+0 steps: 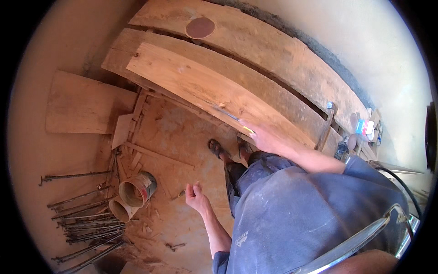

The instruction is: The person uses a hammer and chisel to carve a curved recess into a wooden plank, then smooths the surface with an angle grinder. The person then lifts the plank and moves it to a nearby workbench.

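Observation:
My right hand (pixel 260 136) is closed round a narrow metal-bladed tool with a yellow handle (pixel 246 129). Its blade lies low over a long pale plank (pixel 182 75), close to the near edge. A small raised bit of wood (pixel 222 105) shows beside the blade tip. My left hand (pixel 196 197) hangs above the littered floor, away from the plank, fingers curled and thumb up. A small dark piece shows by its fingertips; whether it is held or lies on the floor I cannot make out.
The plank rests on a workbench of thick boards (pixel 273 50) along the wall. A round brown sanding disc (pixel 200 28) lies on its far board. Bar clamps (pixel 86 228) and two buckets (pixel 137 189) are at left. A clamp (pixel 325 128) crosses the bench's right end.

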`<state>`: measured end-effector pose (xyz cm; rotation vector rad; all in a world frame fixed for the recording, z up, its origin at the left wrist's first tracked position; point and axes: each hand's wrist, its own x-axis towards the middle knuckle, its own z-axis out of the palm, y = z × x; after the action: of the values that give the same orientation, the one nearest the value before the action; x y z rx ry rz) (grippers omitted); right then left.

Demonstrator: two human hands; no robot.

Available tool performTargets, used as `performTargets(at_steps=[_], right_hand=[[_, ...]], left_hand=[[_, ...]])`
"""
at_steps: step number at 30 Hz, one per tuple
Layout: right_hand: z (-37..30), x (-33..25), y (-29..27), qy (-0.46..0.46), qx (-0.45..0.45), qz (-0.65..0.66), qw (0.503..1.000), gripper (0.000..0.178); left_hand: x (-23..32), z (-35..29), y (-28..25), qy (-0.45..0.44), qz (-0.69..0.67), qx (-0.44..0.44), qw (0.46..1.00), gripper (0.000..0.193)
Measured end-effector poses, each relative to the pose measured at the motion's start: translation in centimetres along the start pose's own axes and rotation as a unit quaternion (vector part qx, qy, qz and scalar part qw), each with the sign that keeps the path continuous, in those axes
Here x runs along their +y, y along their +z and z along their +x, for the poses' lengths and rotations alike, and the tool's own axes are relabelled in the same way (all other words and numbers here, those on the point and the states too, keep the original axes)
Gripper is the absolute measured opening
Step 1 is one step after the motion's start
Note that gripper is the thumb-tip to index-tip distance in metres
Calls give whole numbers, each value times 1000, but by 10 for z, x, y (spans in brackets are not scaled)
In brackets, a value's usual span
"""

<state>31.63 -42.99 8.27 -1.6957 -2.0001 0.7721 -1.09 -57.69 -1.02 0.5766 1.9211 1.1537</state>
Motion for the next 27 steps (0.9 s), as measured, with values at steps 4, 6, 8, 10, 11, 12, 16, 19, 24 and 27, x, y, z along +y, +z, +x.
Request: performTargets(at_steps=[4,6,8,10,11,12,16,19,24,27], right_hand=[[-2,-12,-21,121,-145,-8,982,58],[17,-17,-10,138,-164,-14,977,58],[40,-13,9,131,-169,-29,977,57],[27,5,13,101,-141,-20,985,59],[19,17,14,60,-107,-13,992,60],[3,29,9,51,-104,-19,993,60],[-19,57,-10,56,-37,-2,998,60],[30,59,-16,60,38,96,993,59],[134,60,-3,-23,-73,-45,996,55],[123,71,-8,15,-138,-26,990,56]], left_hand=[[-2,-4,8,-1,-18,11,1000,34],[1,-4,15,-3,-30,-5,1000,33],[6,-4,21,19,-17,-23,999,34],[13,-3,20,37,-11,-30,999,35],[14,-5,19,43,-17,-22,999,35],[15,-6,16,43,-25,-16,999,35],[10,-10,6,11,-4,16,1000,37],[7,-11,11,2,-2,0,1000,37],[18,-8,35,39,-11,-63,997,38],[26,-7,38,33,-12,-47,998,38]])
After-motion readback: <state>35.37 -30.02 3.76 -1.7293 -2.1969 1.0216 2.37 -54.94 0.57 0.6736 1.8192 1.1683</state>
